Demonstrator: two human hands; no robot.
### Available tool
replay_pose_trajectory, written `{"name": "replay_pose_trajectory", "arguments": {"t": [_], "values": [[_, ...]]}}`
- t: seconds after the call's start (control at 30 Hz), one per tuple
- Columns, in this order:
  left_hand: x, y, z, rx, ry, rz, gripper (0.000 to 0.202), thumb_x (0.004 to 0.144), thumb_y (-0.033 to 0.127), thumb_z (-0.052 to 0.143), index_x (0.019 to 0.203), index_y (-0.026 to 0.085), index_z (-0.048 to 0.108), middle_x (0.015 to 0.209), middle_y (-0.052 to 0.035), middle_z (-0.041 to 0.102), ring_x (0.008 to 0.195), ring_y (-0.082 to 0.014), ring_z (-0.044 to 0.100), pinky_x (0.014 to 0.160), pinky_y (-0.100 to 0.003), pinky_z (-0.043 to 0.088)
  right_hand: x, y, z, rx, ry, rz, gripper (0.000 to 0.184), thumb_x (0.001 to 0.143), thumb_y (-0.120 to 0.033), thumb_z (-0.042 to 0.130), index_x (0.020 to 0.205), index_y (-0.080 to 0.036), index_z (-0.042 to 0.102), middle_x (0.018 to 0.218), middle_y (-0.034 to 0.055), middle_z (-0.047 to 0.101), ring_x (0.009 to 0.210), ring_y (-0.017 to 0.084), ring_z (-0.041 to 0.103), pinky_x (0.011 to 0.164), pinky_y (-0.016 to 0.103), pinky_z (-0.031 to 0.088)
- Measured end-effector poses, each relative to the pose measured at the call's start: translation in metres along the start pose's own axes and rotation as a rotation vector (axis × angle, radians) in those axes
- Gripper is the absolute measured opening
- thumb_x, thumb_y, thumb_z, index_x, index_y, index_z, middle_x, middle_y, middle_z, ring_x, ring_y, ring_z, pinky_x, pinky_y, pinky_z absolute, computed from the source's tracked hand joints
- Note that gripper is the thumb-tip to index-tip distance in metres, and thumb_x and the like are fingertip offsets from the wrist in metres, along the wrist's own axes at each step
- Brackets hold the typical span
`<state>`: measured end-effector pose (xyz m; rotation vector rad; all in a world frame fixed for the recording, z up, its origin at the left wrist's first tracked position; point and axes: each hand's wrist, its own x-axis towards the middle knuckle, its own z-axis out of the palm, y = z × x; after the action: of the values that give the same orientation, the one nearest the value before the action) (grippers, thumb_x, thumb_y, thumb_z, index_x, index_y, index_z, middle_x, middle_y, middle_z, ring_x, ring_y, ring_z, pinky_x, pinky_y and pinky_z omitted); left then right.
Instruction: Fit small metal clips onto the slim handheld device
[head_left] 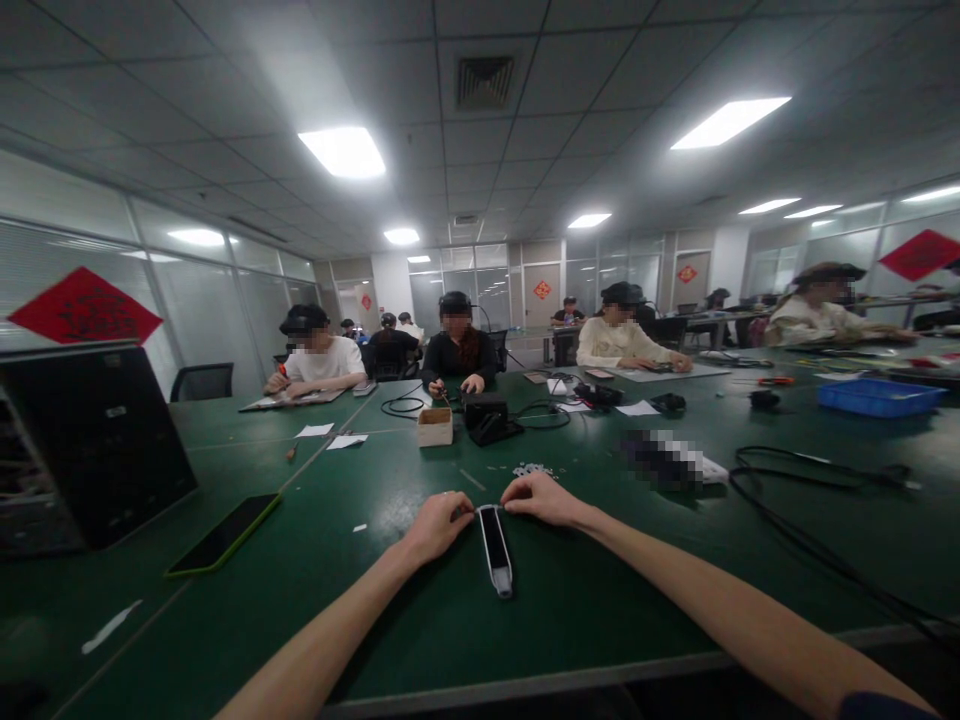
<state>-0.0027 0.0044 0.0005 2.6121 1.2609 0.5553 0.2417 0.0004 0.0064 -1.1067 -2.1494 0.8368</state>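
**A:** Centre of the frame, low down: a slim device point(496, 550), black face with a pale rim, lies flat on the green table point(600, 610) with its length running away from the viewer.

**B:** And both hands are on its far end! The left hand point(439, 525) comes in from the lower left with its fingers curled in and their tips against the left side of that end.

**A:** The right hand point(541, 497) mirrors it from the right. Its fingers are bunched together and touch the same tip.

**B:** Are they clamped on it?

**A:** The fingers are drawn close, but it's small and soft at this range. I can't tell whether either hand truly pinches the device or only presses against it.

**B:** Around it: a few small white bits point(534, 469) lie just beyond the right hand. A phone in a green case point(223, 535) lies flat at the left, near a big dark box point(97, 440).

**A:** A small cardboard box point(435, 427) sits further up the middle, and a black cable point(810, 540) loops across the right. A blue tray point(877, 397) sits far right. Other people sit along the table's far side.
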Motion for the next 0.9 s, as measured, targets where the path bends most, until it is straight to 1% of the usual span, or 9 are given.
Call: {"name": "replay_pose_trajectory", "arguments": {"t": [0.17, 0.33, 0.4, 0.5, 0.57, 0.63, 0.77, 0.9], "values": [[0.003, 0.003, 0.001, 0.031, -0.013, -0.008, 0.017, 0.085, 0.026, 0.050, 0.093, 0.020, 0.063, 0.088, -0.0015, 0.064, 0.080, -0.0164, 0.057, 0.071, -0.026, 0.042, 0.001, 0.002, 0.003, 0.049, 0.015, -0.027, 0.020, 0.075, -0.030, 0.062, 0.086, -0.014, 0.069, 0.077, 0.0023, 0.067, 0.072, 0.015, 0.060, 0.071, 0.027, 0.047], [0.005, 0.004, 0.003, 0.059, -0.009, 0.060, 0.021, 0.088, 0.021, 0.044, 0.094, 0.019, 0.064, 0.092, -0.0039, 0.062, 0.085, -0.0167, 0.056, 0.076, -0.027, 0.043, 0.003, 0.008, 0.005, 0.122, -0.008, -0.063, 0.015, 0.074, -0.028, 0.063, 0.082, -0.015, 0.066, 0.073, 0.0006, 0.064, 0.069, 0.013, 0.058, 0.067, 0.026, 0.046], [0.005, 0.004, 0.005, 0.055, -0.010, 0.068, 0.023, 0.088, 0.020, 0.042, 0.095, 0.018, 0.064, 0.095, -0.0047, 0.061, 0.086, -0.0169, 0.056, 0.077, -0.027, 0.043, 0.002, 0.006, 0.005, 0.158, -0.010, -0.071, 0.015, 0.075, -0.028, 0.062, 0.081, -0.015, 0.065, 0.071, -0.0002, 0.063, 0.066, 0.013, 0.057, 0.065, 0.025, 0.045], [0.007, 0.005, 0.008, 0.056, -0.008, 0.069, 0.027, 0.088, 0.015, 0.038, 0.096, 0.018, 0.063, 0.095, -0.0052, 0.061, 0.087, -0.0167, 0.056, 0.077, -0.026, 0.043, 0.001, 0.002, 0.007, 0.239, 0.032, -0.088, 0.016, 0.075, -0.030, 0.062, 0.079, -0.015, 0.063, 0.068, -0.0007, 0.061, 0.062, 0.012, 0.055, 0.063, 0.025, 0.044], [0.008, 0.007, 0.009, 0.050, -0.010, 0.073, 0.030, 0.086, 0.011, 0.036, 0.097, 0.018, 0.063, 0.096, -0.0053, 0.061, 0.087, -0.0164, 0.056, 0.078, -0.026, 0.043, 0.002, 0.000, 0.009, 0.288, 0.064, -0.105, 0.018, 0.074, -0.032, 0.063, 0.078, -0.015, 0.062, 0.068, -0.0005, 0.061, 0.062, 0.012, 0.054, 0.063, 0.025, 0.044], [0.008, 0.010, 0.009, 0.039, -0.013, 0.081, 0.031, 0.086, 0.011, 0.036, 0.097, 0.018, 0.063, 0.096, -0.0055, 0.060, 0.087, -0.0163, 0.056, 0.078, -0.025, 0.043, 0.002, -0.002, 0.010, 0.316, 0.068, -0.118, 0.021, 0.073, -0.035, 0.064, 0.077, -0.014, 0.062, 0.068, -0.0002, 0.061, 0.063, 0.012, 0.055, 0.064, 0.025, 0.044], [0.005, 0.015, 0.006, 0.056, -0.015, 0.107, 0.030, 0.088, 0.013, 0.034, 0.098, 0.018, 0.062, 0.095, -0.0058, 0.059, 0.085, -0.0161, 0.056, 0.076, -0.025, 0.043, 0.000, -0.005, 0.010, 0.310, 0.045, -0.104, 0.024, 0.072, -0.037, 0.065, 0.078, -0.014, 0.063, 0.069, 0.0003, 0.062, 0.063, 0.012, 0.056, 0.066, 0.026, 0.045], [0.003, 0.020, 0.003, 0.144, -0.042, 0.114, 0.028, 0.088, 0.014, 0.034, 0.095, 0.018, 0.060, 0.092, -0.0053, 0.058, 0.081, -0.0164, 0.055, 0.073, -0.025, 0.042, -0.003, -0.010, 0.008, 0.222, 0.070, -0.103, 0.019, 0.074, -0.033, 0.063, 0.080, -0.015, 0.065, 0.072, 0.0012, 0.064, 0.067, 0.013, 0.057, 0.067, 0.026, 0.046]]}}
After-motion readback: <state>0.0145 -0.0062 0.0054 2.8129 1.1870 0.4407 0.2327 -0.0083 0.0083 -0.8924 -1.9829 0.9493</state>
